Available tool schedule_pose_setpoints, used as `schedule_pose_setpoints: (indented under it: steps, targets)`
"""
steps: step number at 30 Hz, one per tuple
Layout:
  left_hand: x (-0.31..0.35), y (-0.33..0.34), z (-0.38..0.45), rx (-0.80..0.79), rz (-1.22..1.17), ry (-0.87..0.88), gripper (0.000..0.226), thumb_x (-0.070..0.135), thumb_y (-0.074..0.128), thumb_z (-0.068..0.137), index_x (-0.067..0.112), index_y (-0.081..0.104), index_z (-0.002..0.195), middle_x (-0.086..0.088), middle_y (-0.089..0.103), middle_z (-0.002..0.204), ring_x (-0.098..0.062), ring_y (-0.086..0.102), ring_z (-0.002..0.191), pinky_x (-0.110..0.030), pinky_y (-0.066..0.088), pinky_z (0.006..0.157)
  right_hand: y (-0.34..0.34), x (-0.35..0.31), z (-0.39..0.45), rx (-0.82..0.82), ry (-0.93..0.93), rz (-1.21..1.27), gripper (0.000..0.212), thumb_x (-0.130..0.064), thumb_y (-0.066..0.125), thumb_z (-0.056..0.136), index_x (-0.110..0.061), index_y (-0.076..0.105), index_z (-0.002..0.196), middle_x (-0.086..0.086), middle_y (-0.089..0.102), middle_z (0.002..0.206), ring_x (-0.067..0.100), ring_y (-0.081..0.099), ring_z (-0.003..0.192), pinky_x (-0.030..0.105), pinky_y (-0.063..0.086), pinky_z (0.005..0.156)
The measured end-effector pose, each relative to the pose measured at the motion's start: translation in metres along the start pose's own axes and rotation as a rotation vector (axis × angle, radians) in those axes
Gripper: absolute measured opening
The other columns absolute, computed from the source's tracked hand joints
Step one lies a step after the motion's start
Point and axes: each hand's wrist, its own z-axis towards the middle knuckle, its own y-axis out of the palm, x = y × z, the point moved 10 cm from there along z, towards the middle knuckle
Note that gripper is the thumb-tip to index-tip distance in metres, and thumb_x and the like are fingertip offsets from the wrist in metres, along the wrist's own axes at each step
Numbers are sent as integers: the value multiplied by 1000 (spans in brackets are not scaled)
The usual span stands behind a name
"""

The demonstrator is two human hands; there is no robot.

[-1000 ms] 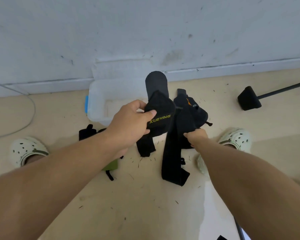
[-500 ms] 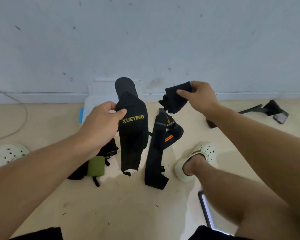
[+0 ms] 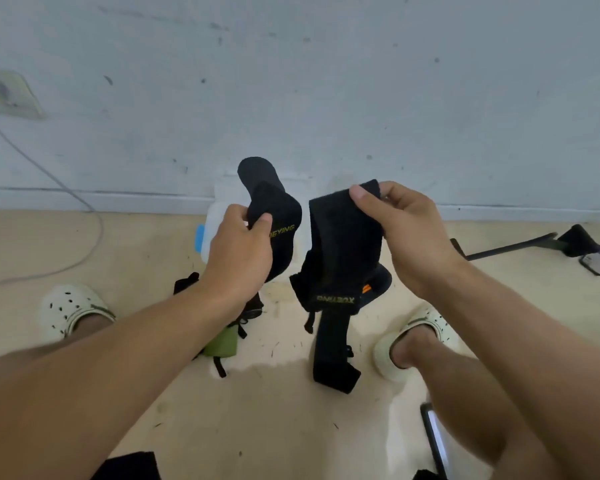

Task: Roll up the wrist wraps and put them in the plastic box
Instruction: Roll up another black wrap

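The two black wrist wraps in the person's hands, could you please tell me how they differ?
The left hand grips the left wrap, whose yellow lettering reads upright; its end sticks upward. The right hand pinches the right wrap, whose lettering hangs upside down; its strap trails downward. Both are black.

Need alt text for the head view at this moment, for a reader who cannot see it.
A person's left hand and right hand each hold up a black fabric wrist wrap with yellow lettering over a beige floor. A translucent plastic box sits behind them by the grey wall; a green and black wrap lies below.
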Motion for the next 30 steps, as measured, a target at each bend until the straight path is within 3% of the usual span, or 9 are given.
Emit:
schedule_pose_setpoints:
  steps: [2, 6, 8, 11, 16, 20, 25, 28, 30]
  targets:
    - [-1, 4, 1, -23, 6, -2, 22, 37, 44, 110, 21, 53, 122, -2, 62, 104, -16, 60, 90, -32, 46, 70, 8, 3, 2, -61, 17, 29, 20, -26, 70, 98, -6, 73, 103, 11, 73, 93, 14, 72, 78, 20, 56, 66]
    - [-10, 19, -3, -99, -150, -121, 30, 52, 55, 98, 29, 62, 114, -1, 72, 112, -26, 71, 105, -53, 58, 95, 23, 12, 2, -167, 27, -8, 19, -21, 64, 102, -12, 75, 114, 22, 75, 107, 23, 76, 90, 27, 60, 74]
    - [-12, 26, -5, -131, -219, -167, 37, 56, 65, 93, 28, 62, 118, 1, 75, 112, -23, 74, 102, -50, 62, 90, 26, 18, 4, -177, 28, -23, 19, -19, 63, 103, -14, 76, 116, 18, 77, 107, 26, 77, 96, 30, 61, 79]
    - [-10, 31, -4, -131, -208, -145, 48, 45, 82, 86, 26, 59, 123, 2, 77, 110, -19, 77, 96, -44, 65, 83, 28, 29, 5, -197, 59, -66, 19, -19, 64, 102, -17, 76, 117, 11, 79, 103, 25, 78, 95, 35, 62, 81]
    - [-10, 24, 2, -13, -250, -126, 49, 26, 85, 87, 22, 58, 128, 2, 74, 112, -19, 74, 100, -44, 62, 91, 21, 43, 10, -212, 136, -177, 24, -30, 79, 90, -19, 72, 110, 10, 79, 95, 25, 78, 82, 41, 61, 79]
    - [-19, 7, 14, 107, -447, -203, 45, 20, 84, 88, 18, 60, 127, -4, 75, 112, -26, 76, 97, -50, 64, 84, 22, 59, 8, -387, 225, -366, 34, -36, 84, 83, -15, 70, 105, 7, 80, 94, 27, 78, 84, 37, 60, 76]
    - [-16, -28, 34, 244, -505, -162, 45, 19, 82, 90, 16, 59, 128, -5, 74, 113, -25, 75, 100, -43, 63, 86, 21, 91, -1, -668, 352, -586, 24, -32, 80, 87, -16, 80, 106, 3, 81, 104, 22, 76, 103, 39, 55, 102]
    - [-18, -43, 43, 289, -482, -136, 46, 22, 83, 89, 19, 58, 129, -3, 72, 116, -23, 73, 102, -43, 62, 91, 11, 99, 7, -627, 410, -572, 27, -34, 81, 86, -14, 80, 105, 9, 80, 106, 29, 75, 106, 50, 53, 107]
    - [-22, -49, 48, 304, -460, -123, 47, 23, 82, 90, 19, 58, 130, -1, 71, 117, -22, 73, 102, -38, 62, 83, 5, 99, 13, -587, 437, -505, 35, -28, 78, 90, -5, 75, 116, 13, 78, 112, 33, 73, 111, 50, 53, 108]
